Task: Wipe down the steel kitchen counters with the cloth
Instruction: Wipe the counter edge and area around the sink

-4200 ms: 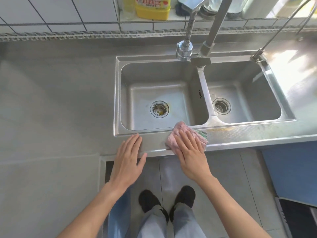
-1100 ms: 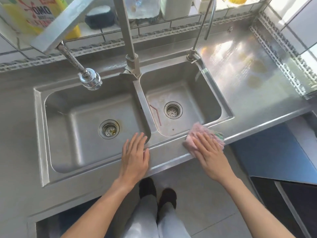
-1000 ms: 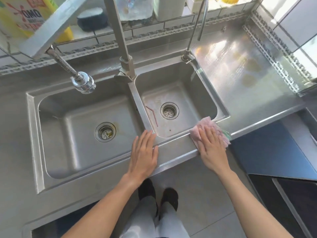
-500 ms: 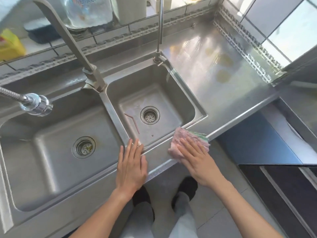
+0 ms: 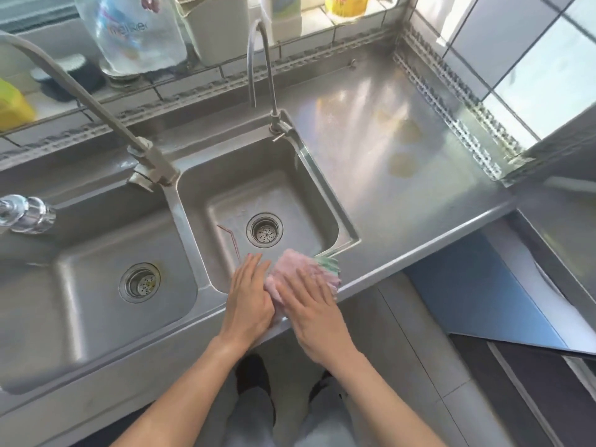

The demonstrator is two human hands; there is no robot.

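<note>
Pink cloth [image 5: 300, 269] lies flat on the steel front rim of the sink [image 5: 350, 235], pressed under the straight fingers of the right hand [image 5: 311, 309]; left hand [image 5: 248, 301], fingers also straight, rests just beside it, touching its edge. Step judged: wiping the rim. Next probably a sweep onto the counter [image 5: 403, 188] beyond the right hand, where yellowish stains [image 5: 401, 162] show, needing firm pressure.

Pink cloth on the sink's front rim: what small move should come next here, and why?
Probably slide the pink cloth rightward onto the open steel counter. The right hand presses it flat at the front right corner of the right basin, the left hand beside it, and yellowish round stains show on the counter beyond.
</note>
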